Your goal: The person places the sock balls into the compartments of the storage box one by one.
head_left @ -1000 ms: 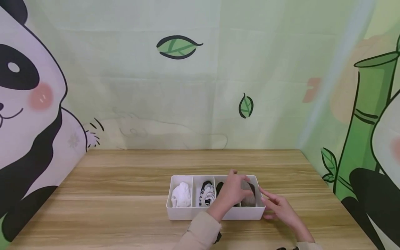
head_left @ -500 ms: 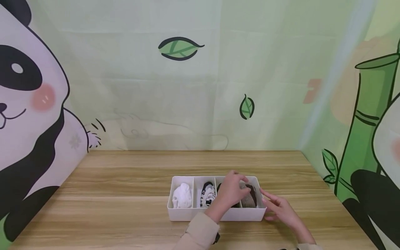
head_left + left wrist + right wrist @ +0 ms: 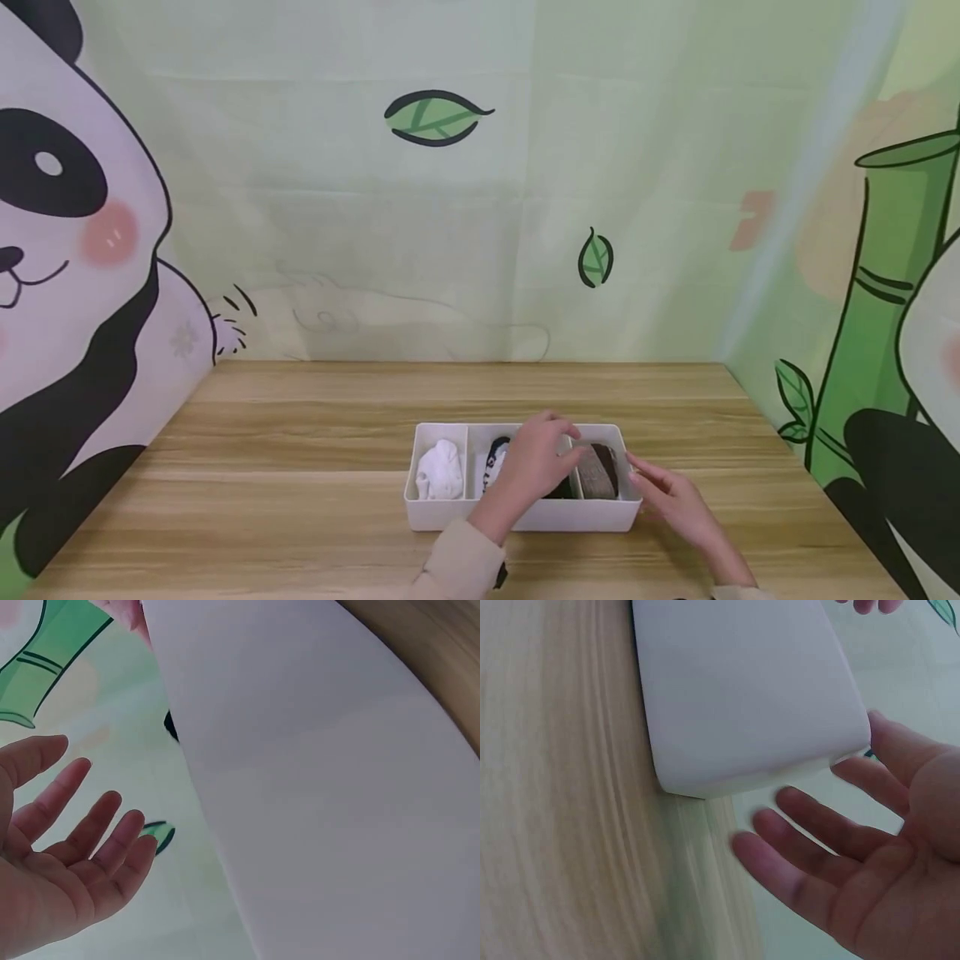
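Observation:
A white divided storage box (image 3: pixel 450 518) stands on the table. White balled cloth, like a sock (image 3: pixel 441 472), fills its left compartment. Beside it, a black-and-white item (image 3: pixel 492 461) is mostly covered by my left hand (image 3: pixel 538 457). That hand hovers over the middle of the box, fingers loosely bent around nothing, as the left wrist view also shows. Just under it a black item (image 3: pixel 558 489) peeks out. A grey-brown folded bundle (image 3: pixel 598 475), like a sock, lies in the right compartment. My right hand (image 3: pixel 681 507) is at the box's right end, thumb against the corner, fingers spread.
The wooden table (image 3: pixel 262 467) runs back to a printed fabric backdrop (image 3: pixel 337 208) with pandas, leaves and bamboo. In the right wrist view the box's outer wall (image 3: pixel 742 690) rises from the wood.
My left hand has moved left from above the grey-brown bundle, which now shows fully, to above the middle compartments. My right hand stays at the box's right end.

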Tool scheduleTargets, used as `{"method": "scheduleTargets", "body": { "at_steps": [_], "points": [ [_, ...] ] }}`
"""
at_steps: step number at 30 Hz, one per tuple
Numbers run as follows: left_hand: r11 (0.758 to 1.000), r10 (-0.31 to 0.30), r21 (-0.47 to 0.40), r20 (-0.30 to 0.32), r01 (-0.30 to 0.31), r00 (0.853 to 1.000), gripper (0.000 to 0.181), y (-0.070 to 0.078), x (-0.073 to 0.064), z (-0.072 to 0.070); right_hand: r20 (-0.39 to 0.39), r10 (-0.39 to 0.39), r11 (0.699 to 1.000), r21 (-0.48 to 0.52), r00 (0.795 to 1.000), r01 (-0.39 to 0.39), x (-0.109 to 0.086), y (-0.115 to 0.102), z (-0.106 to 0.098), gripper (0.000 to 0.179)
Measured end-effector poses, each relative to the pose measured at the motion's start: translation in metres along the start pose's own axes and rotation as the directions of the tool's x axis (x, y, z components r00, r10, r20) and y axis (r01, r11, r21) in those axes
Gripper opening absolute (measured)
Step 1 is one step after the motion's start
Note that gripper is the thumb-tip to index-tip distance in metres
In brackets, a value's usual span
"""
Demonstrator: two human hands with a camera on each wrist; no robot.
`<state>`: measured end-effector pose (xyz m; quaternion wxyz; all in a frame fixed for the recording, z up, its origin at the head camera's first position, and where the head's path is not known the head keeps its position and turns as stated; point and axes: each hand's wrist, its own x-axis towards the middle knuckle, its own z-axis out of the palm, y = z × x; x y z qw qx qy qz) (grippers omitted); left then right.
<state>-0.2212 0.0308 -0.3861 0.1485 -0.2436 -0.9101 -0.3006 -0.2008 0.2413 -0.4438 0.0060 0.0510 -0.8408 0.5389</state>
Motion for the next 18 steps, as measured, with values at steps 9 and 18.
{"method": "scheduleTargets", "body": {
  "at_steps": [9,18],
  "points": [
    [0.999,0.041,0.005,-0.116,-0.041,0.992,0.01,-0.017,-0.013,-0.011,-0.191,-0.333,0.902,-0.35,0.923,0.253,0.002,-0.014,0.006,0.027],
    [0.997,0.077,0.004,-0.243,-0.078,0.967,0.005,-0.036,-0.027,-0.023,-0.205,-0.605,0.752,-0.463,0.769,0.469,0.007,-0.029,0.023,0.022]
  ]
}}
